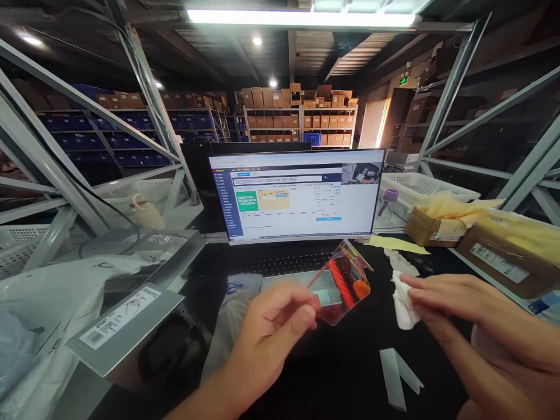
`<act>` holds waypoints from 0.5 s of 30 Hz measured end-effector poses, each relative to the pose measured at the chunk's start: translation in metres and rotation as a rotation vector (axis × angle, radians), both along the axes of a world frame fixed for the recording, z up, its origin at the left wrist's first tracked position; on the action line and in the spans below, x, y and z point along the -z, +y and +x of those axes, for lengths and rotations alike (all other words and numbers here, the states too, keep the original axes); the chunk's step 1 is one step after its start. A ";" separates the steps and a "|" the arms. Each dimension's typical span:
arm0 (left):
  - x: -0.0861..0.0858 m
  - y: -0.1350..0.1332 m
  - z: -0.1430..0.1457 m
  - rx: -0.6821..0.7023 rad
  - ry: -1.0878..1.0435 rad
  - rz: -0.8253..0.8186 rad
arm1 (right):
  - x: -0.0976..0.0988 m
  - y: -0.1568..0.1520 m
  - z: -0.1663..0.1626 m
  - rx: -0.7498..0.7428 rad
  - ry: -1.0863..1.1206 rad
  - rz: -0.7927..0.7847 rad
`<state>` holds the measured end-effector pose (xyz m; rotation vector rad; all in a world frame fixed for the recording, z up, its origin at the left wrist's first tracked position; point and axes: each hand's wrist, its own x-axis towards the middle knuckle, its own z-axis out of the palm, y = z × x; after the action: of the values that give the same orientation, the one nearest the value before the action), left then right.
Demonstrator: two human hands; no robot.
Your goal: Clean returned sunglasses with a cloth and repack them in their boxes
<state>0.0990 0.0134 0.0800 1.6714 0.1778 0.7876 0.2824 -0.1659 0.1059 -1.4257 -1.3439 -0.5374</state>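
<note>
Warehouse packing bench: black table top (341,367) framed by grey steel racking, lit by a strip light overhead.

1. Clear packet (345,280), with red and orange contents. It is held tilted in the air above the middle of the surface, just in front of the laptop keyboard (280,263).
2. Left hand (266,332), reaching up from the near edge. Thumb and forefinger are pressed together on the packet's lower left corner, and the other fingers are curled under.
3. Right hand (464,315), coming in from the near right corner. The fingers are stretched out flat and side by side, gripping nothing, with the tips resting on a white crumpled wipe (402,306) just right of the packet.
4. Two white paper strips (396,373), lying crossed on the surface near the front edge, below the right hand.
5. Laptop (297,195), open at the middle of the far edge. The screen is lit with a form page, its text too small to read.
6. Yellow slip (396,244), flat on the surface between the screen's right side and the wipe.
7. Brown labelled parcels (503,259) along the right edge, with yellow wrapping on top.
8. White mesh basket (420,186) at the far right corner, with a small purple-capped bottle (388,201) beside it.
9. Grey flat boxes (122,326) with barcode labels at the left edge, resting on a white plastic bag (39,315).
10. Background shelves of cardboard cartons (301,114), with blue bins (87,125) to the left.
</note>
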 end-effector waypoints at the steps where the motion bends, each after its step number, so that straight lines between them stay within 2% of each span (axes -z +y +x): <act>1: 0.000 -0.001 0.000 0.006 0.008 0.011 | -0.001 0.001 -0.001 -0.001 -0.005 -0.022; 15: 0.000 -0.004 0.001 -0.012 0.097 0.072 | 0.000 0.009 -0.013 -0.009 -0.042 -0.064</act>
<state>0.0997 0.0096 0.0799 1.7793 0.2297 0.7294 0.2696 -0.1565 0.1054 -1.4668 -1.4115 -0.5246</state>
